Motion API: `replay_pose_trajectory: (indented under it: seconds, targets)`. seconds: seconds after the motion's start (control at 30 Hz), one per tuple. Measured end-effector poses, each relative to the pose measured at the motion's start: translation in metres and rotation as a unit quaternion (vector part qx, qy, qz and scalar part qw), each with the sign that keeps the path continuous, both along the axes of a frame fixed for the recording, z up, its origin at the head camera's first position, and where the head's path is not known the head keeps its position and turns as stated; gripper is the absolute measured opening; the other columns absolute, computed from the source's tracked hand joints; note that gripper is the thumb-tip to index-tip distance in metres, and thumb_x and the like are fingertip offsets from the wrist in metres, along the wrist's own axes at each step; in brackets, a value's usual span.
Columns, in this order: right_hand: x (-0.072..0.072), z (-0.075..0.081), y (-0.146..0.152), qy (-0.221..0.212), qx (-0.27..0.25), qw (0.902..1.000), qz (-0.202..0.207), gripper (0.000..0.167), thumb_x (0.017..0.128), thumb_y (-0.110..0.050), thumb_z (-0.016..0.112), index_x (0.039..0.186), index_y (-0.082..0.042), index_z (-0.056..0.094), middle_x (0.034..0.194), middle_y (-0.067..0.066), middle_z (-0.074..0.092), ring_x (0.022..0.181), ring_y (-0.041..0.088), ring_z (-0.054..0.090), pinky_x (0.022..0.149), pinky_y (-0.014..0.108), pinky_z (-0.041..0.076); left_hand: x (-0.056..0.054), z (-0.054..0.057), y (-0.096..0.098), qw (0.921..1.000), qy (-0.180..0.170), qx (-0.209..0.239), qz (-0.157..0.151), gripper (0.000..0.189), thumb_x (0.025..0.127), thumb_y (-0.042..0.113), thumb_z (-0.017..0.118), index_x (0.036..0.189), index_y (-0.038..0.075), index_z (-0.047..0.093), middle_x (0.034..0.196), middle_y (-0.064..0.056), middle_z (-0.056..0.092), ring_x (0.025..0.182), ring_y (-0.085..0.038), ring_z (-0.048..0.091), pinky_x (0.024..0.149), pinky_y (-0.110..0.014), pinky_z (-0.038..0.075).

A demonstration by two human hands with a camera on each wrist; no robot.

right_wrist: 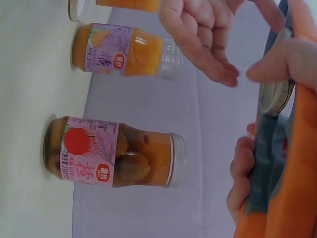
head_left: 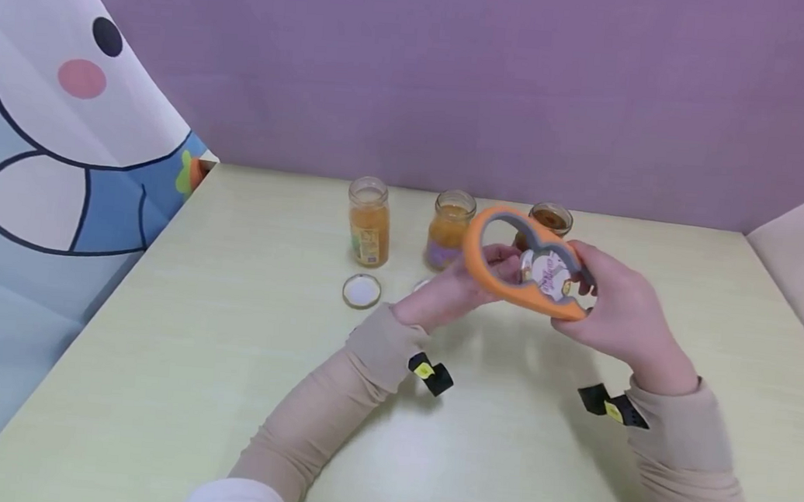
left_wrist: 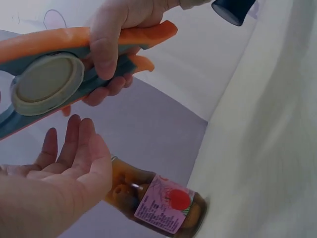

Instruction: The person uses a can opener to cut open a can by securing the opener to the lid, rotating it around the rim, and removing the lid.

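Note:
My right hand (head_left: 618, 305) grips an orange and grey jar opener (head_left: 474, 244) by its handles, in the air over the table. Caught between its grey inner edges is a round jar lid (head_left: 547, 273); its pale underside shows in the left wrist view. Palm up and fingers loosely extended, my left hand (head_left: 451, 289) is beside the opener and holds nothing. Behind them a lidless jar of dark fruit (right_wrist: 143, 153) with a pink label stands upright. In the head view the opener and hands cover much of this jar.
Two more lidless jars stand in the row: an orange fruit jar (head_left: 449, 227) in the middle and a taller orange jar (head_left: 368, 229) at left. A loose lid (head_left: 361, 291) lies before the left jar; another is mostly behind my left arm. A purple backdrop (head_left: 456, 84) rises behind.

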State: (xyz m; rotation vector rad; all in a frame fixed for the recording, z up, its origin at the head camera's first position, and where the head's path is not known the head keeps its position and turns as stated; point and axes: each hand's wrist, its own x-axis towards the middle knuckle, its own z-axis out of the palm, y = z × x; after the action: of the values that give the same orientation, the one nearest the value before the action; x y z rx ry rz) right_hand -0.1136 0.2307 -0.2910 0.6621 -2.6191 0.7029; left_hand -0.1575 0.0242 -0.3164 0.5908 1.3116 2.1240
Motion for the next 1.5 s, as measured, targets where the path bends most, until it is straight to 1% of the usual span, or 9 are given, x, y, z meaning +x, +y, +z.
replay_pose_trajectory:
  seconds: [0.07,0.1,0.27,0.37,0.63,0.87,1.13,1.37,1.5]
  targets:
    - [-0.001,-0.001,-0.002,0.020,0.007,0.9997,0.010,0.070,0.056,-0.002,0.077,0.121,-0.001,0.053,0.082,0.003,0.058,0.073,0.013,0.047,0.061,0.019,0.037,-0.002,-0.001,0.004,0.9989,-0.013,0.035,-0.028,0.091,0.049,0.060,0.077,0.112,-0.001,0.055,0.102,-0.005,0.061,0.097,-0.012,0.056,0.090,-0.025,0.047]
    - [-0.001,-0.002,-0.003,0.027,0.007,0.9995,0.015,0.070,0.055,-0.002,0.077,0.121,-0.001,0.053,0.083,0.004,0.059,0.074,0.013,0.047,0.061,0.019,0.037,-0.002,-0.003,0.005,0.9991,0.010,0.027,-0.031,0.092,0.050,0.062,0.076,0.112,-0.002,0.055,0.107,-0.007,0.060,0.098,-0.012,0.056,0.087,-0.023,0.047]
    - [-0.003,-0.005,-0.005,0.052,0.005,0.9981,0.032,0.072,0.053,-0.002,0.077,0.121,0.003,0.052,0.089,0.008,0.061,0.075,0.016,0.051,0.064,0.022,0.039,-0.002,-0.008,0.003,0.9984,0.013,0.003,-0.055,0.104,0.052,0.066,0.071,0.122,-0.008,0.046,0.111,-0.005,0.058,0.100,-0.009,0.054,0.089,-0.021,0.044]
    - [-0.003,-0.008,-0.007,0.061,0.002,0.9973,0.041,0.073,0.053,-0.002,0.077,0.122,0.005,0.052,0.090,0.009,0.062,0.075,0.018,0.051,0.064,0.024,0.040,0.001,-0.012,-0.003,0.9981,0.015,-0.025,-0.054,0.081,0.055,0.068,0.069,0.105,0.007,0.048,0.094,0.002,0.055,0.088,-0.008,0.052,0.081,-0.020,0.043]
    - [-0.002,-0.008,-0.010,0.068,0.000,0.9968,0.043,0.074,0.053,-0.004,0.076,0.122,0.006,0.051,0.092,0.013,0.063,0.076,0.021,0.054,0.066,0.033,0.045,-0.001,-0.012,-0.001,0.9952,-0.001,0.023,-0.095,0.115,0.059,0.062,0.077,0.136,-0.011,0.032,0.103,0.007,0.059,0.100,-0.008,0.052,0.092,-0.024,0.039]
    - [-0.001,-0.010,-0.012,0.057,-0.005,0.9977,0.036,0.075,0.053,-0.003,0.078,0.122,0.004,0.052,0.095,0.013,0.064,0.079,0.022,0.056,0.068,0.037,0.048,0.000,-0.014,0.000,0.9903,-0.040,0.076,-0.109,0.113,0.062,0.053,0.079,0.141,-0.007,0.026,0.111,0.003,0.057,0.105,-0.009,0.053,0.097,-0.026,0.037]
    - [-0.001,-0.010,-0.014,0.047,-0.010,0.9980,0.040,0.074,0.053,-0.003,0.078,0.123,0.002,0.052,0.096,0.010,0.063,0.081,0.019,0.056,0.070,0.033,0.047,0.000,-0.018,0.002,0.9834,-0.057,0.119,-0.124,0.073,0.065,0.052,0.078,0.120,0.013,0.049,0.117,0.001,0.055,0.111,-0.012,0.050,0.097,-0.029,0.039]
    - [-0.003,-0.011,-0.012,0.042,-0.028,0.9970,0.058,0.078,0.053,-0.003,0.077,0.126,0.001,0.051,0.099,0.010,0.062,0.081,0.016,0.052,0.068,0.028,0.043,0.005,-0.013,0.002,0.9863,-0.068,0.113,-0.099,0.057,0.063,0.048,0.079,0.104,0.015,0.057,0.100,0.002,0.061,0.094,-0.009,0.056,0.084,-0.022,0.046]
    - [-0.002,-0.011,-0.007,0.070,-0.026,0.9960,0.048,0.078,0.052,-0.005,0.075,0.127,-0.001,0.053,0.090,0.008,0.061,0.078,0.014,0.047,0.064,0.023,0.037,0.005,-0.008,0.003,0.9988,0.012,0.035,-0.032,0.014,0.087,0.020,0.068,0.093,0.013,0.057,0.088,0.005,0.059,0.083,-0.005,0.055,0.076,-0.018,0.045]
